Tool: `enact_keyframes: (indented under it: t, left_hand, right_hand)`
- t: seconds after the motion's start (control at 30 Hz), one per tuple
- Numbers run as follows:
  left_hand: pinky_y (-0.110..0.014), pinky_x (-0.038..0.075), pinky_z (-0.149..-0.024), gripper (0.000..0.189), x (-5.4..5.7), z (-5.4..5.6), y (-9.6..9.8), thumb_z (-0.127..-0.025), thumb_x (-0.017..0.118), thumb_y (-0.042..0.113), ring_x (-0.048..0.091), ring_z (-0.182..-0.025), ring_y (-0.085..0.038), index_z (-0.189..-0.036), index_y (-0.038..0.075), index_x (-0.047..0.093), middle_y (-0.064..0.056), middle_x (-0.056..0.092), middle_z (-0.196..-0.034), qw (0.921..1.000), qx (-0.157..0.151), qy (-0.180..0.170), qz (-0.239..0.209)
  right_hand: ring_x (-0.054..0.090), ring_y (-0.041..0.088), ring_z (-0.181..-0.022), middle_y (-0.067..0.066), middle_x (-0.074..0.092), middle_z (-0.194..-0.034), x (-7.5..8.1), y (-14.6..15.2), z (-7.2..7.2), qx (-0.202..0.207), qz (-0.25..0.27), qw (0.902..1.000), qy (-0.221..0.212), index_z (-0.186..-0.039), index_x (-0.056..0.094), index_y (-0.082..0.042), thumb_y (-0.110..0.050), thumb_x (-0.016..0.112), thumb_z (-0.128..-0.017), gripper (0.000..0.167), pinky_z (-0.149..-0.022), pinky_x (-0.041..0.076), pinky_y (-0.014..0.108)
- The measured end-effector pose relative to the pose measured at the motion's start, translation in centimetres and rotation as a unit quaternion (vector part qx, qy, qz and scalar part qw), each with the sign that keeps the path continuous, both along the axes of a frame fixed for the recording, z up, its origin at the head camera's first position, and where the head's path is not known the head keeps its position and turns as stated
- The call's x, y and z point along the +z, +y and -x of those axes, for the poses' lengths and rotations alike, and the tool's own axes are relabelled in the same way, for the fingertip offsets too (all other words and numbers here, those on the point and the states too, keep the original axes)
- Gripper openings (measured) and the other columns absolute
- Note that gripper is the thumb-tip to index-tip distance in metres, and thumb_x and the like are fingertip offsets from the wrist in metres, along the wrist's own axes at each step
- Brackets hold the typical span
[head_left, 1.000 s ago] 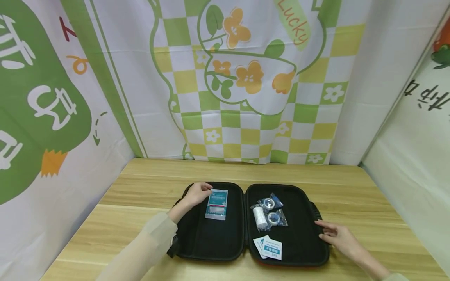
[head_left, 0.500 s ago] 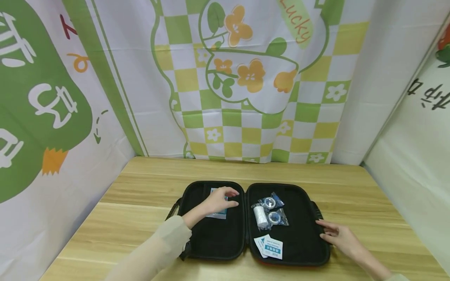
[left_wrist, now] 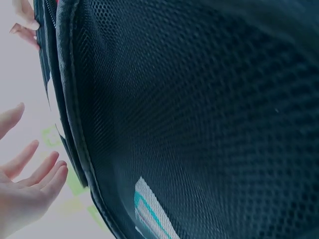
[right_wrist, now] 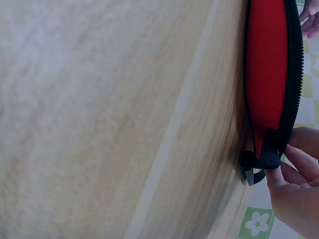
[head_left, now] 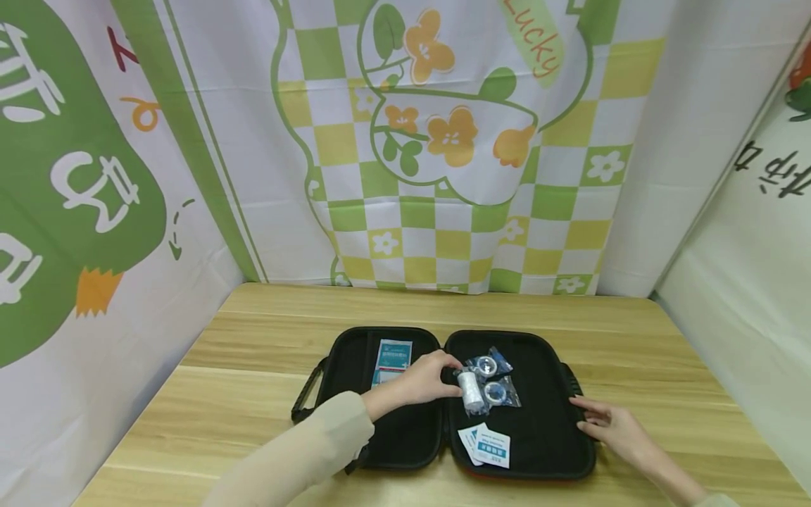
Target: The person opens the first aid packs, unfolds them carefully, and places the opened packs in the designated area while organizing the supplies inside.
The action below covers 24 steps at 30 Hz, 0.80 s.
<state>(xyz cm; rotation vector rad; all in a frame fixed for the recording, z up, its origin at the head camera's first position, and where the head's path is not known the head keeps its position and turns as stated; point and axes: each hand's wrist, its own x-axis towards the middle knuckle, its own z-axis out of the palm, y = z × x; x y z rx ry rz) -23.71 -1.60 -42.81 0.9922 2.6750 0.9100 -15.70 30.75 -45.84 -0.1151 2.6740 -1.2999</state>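
Observation:
A zippered case, black inside with a red shell, lies unfolded on the table. Over its hinge, my left hand has its fingertips right at a clear-wrapped white roll in the right half. In the left wrist view, that hand has its fingers spread with nothing between them. My right hand holds the case's right edge; the right wrist view shows the thumb and fingers at the rim beside a black strap loop.
Two wrapped tape rolls, an upper tape roll and a lower tape roll, lie by the white roll. Small white packets lie below. A teal packet lies in the left half, partly behind my forearm. The wooden table meets printed curtains.
My left hand has moved right, from beside the teal packet, across the left half to the white roll. The right hand stays at the case's edge.

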Motion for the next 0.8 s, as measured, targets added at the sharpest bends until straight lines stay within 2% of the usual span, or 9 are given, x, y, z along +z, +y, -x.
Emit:
enact_keyframes:
  t: [0.5,0.8]
  left_hand:
    - [-0.021,0.041,-0.088,0.052,-1.1,-0.2,1.5,-0.073,0.071,0.029,0.051,-0.105,-0.015,-0.115,0.004,0.055,-0.007,0.054,-0.112,0.9969,-0.007,0.044,0.065]
    - [-0.019,0.043,-0.080,0.056,-1.9,0.1,2.1,-0.071,0.072,0.033,0.051,-0.095,-0.014,-0.116,0.004,0.056,-0.005,0.054,-0.105,0.9933,-0.004,0.064,0.096]
  right_hand:
    - [0.052,0.038,-0.100,0.033,0.045,-0.120,0.0,0.0,0.0,0.005,-0.002,1.0000,0.006,-0.121,0.047,0.010,-0.009,0.059,-0.083,0.045,-0.068,0.050,0.027]
    - [0.052,0.039,-0.101,0.033,0.044,-0.121,0.1,0.1,0.1,0.005,-0.005,0.9999,-0.008,-0.123,0.046,0.010,-0.009,0.059,-0.083,0.046,-0.066,0.050,0.027]
